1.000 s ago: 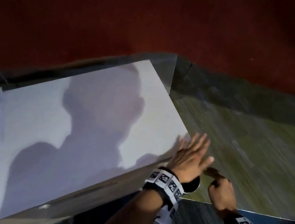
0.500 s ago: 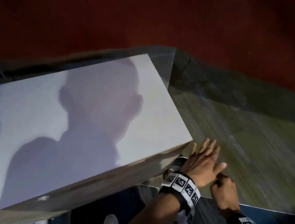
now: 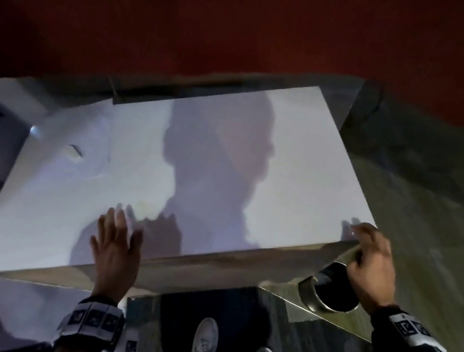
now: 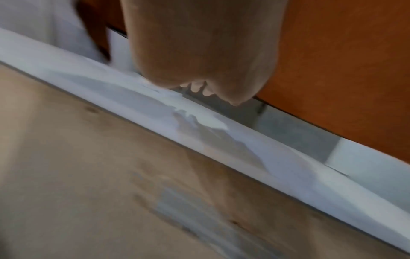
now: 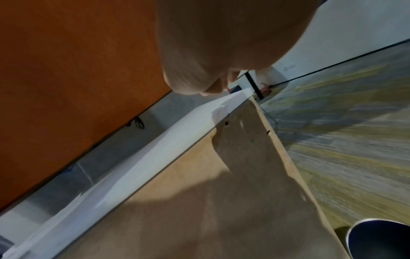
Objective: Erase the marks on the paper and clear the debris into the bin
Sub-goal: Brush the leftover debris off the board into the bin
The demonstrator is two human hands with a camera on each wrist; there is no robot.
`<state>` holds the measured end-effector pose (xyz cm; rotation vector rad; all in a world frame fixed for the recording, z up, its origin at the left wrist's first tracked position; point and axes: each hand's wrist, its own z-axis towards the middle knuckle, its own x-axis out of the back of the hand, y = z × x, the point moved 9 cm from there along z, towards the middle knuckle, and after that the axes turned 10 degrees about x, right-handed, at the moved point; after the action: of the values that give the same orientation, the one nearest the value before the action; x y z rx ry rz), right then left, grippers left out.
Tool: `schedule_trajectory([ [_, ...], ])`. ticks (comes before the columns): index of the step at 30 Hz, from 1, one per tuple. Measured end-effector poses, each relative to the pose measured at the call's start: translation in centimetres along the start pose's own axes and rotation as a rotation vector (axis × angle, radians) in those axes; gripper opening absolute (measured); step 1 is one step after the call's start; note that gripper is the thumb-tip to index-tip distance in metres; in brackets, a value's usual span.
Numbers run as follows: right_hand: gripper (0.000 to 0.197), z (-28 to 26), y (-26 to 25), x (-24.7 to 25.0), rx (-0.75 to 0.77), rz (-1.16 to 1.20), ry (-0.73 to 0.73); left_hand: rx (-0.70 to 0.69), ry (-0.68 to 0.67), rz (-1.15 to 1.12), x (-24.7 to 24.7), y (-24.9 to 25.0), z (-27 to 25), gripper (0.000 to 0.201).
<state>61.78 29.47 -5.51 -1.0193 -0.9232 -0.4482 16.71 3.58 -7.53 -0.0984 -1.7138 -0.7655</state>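
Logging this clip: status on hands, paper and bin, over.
Left hand open, flat near the paper front edge. Right hand curled over the table corner, directly above the bin. Eraser lying far left. Nothing blocking.

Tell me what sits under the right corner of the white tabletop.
A dark round bin sits below the table corner, partly covered by the right hand and the table edge. Its contents can't be seen.

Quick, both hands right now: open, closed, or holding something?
Left hand: open, fingers spread flat over the near edge of the white board.
Right hand: fingers curled on the board's right corner, above the bin.
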Motion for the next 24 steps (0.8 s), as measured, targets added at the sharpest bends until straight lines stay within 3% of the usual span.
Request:
schedule_trajectory([
  [3, 0.059, -0.5, -0.3, -1.8, -0.01, -0.009, -0.078, 0.249, 0.0, 0.055, 0.1, -7.3, 0.1, 0.065],
  [5, 0.062, -0.7, -0.6, -2.0, -0.015, -0.013, -0.066, 0.165, 0.014, 0.123, -3.0, -5.5, -1.4, 0.072],
  [9, 0.065, -0.7, -0.2, -2.2, -0.015, -0.024, -0.055, -0.288, -0.2, 0.125, -14.6, 12.7, -9.4, 0.08],
  [12, 0.066, -0.7, 0.8, -2.8, -0.001, -0.068, -0.086, -0.567, -0.39, 0.042, -18.3, 26.4, -16.3, 0.104],
  [14, 0.061, -0.8, 1.3, -3.0, -0.009, -0.073, -0.094, -0.62, -0.609, 0.047, -18.7, 30.4, -18.3, 0.127],
  [15, 0.06, -0.8, 1.4, -2.9, -0.009, -0.058, -0.086, -0.618, -0.646, 0.03, -17.8, 30.9, -18.0, 0.129],
  [18, 0.067, -0.9, 1.4, -2.7, -0.009, -0.022, -0.068, -0.482, -0.491, -0.063, -14.2, 26.9, -12.0, 0.104],
  [20, 0.073, -1.0, 1.0, -2.6, -0.006, -0.009, -0.065, -0.32, -0.255, -0.029, -11.3, 20.6, -5.9, 0.085],
  [21, 0.073, -1.1, 0.8, -2.4, -0.007, -0.009, -0.061, -0.207, -0.209, 0.052, -10.1, 17.0, -3.1, 0.077],
  [24, 0.071, -1.0, 0.2, -2.3, -0.017, -0.022, -0.05, 0.101, -0.255, 0.115, -7.7, 9.9, 2.7, 0.07],
])
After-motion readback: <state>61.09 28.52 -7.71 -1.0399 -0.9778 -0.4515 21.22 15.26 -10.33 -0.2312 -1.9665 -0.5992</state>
